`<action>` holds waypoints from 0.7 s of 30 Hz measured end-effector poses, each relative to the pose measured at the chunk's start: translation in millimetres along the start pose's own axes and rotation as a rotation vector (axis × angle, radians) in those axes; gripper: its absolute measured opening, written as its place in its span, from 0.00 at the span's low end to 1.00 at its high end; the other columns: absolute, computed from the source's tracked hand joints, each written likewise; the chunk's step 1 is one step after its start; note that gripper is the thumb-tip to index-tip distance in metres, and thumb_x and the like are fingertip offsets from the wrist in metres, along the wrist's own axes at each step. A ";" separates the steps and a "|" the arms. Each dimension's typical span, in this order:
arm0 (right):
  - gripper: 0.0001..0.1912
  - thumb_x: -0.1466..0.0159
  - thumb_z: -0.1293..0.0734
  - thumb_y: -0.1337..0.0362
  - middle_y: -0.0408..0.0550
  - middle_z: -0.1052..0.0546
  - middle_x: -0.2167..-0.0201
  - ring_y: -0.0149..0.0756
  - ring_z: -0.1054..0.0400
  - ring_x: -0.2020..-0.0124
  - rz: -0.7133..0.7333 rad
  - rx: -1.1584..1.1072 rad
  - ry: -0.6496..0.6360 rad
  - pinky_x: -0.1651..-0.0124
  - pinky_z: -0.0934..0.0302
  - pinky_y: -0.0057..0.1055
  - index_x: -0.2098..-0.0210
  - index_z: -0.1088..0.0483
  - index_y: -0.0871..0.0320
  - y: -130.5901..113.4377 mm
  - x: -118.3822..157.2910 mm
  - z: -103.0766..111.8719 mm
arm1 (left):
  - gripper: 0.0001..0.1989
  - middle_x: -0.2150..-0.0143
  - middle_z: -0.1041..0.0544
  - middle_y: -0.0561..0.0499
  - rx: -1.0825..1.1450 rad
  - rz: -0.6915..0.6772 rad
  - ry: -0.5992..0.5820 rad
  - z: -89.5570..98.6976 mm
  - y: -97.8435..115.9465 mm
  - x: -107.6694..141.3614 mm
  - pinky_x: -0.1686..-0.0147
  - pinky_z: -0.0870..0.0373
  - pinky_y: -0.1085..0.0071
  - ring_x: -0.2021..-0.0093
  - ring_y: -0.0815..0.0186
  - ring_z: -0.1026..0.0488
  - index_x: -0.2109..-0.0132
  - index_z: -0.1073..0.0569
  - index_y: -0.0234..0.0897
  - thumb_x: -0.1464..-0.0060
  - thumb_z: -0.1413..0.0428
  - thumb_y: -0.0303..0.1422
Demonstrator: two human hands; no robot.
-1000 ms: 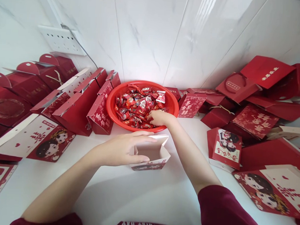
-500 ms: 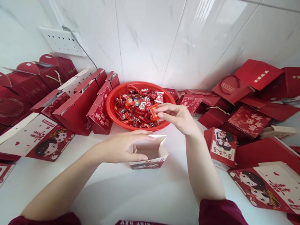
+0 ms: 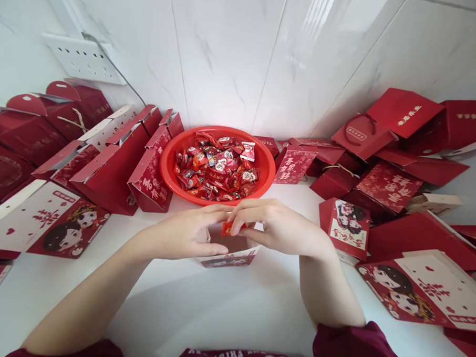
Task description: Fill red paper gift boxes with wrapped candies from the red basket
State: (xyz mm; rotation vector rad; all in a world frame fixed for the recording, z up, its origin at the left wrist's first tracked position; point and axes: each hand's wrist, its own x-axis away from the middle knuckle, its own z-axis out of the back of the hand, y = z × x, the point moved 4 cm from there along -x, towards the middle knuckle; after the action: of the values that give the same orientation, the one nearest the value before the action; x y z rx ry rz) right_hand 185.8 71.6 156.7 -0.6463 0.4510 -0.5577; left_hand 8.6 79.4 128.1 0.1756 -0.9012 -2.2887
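Note:
An open-topped paper box (image 3: pixel 230 261) with a red printed front stands on the white table. My left hand (image 3: pixel 184 233) is around its left side, thumb along the near rim and fingers over the far one. Above the opening, my right hand (image 3: pixel 277 226) pinches a small red-orange wrapped candy (image 3: pixel 228 229) between its fingertips. Right behind the box sits a red plastic basket (image 3: pixel 268 182) with many wrapped candies (image 3: pixel 218 167) in it.
Red and white gift boxes (image 3: pixel 104 172) stand in rows at the left. More boxes (image 3: pixel 391 188) lie piled at the right. A smaller red box (image 3: pixel 296 164) is beside the basket. A socket strip (image 3: pixel 83 58) with a cable is on the tiled wall.
My right hand has moved from the basket's near right edge toward me and left, bringing the candy over the box. My left hand stays at the box. The view has shifted slightly.

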 end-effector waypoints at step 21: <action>0.11 0.34 0.37 0.74 0.48 0.22 0.63 0.35 0.29 0.64 -0.125 0.318 -0.009 0.61 0.38 0.31 0.66 0.23 0.58 9.2 2.0 -15.6 | 0.23 0.32 0.36 0.52 -0.025 -0.040 0.001 -1.2 0.6 -0.8 0.36 0.38 0.61 0.35 0.55 0.36 0.39 0.31 0.49 0.40 0.43 0.44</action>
State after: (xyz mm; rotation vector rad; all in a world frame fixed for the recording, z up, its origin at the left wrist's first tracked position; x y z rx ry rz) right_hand 181.9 69.7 139.0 -0.3732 0.3053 -0.7270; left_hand 9.9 78.9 127.5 0.1861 -0.8752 -2.3359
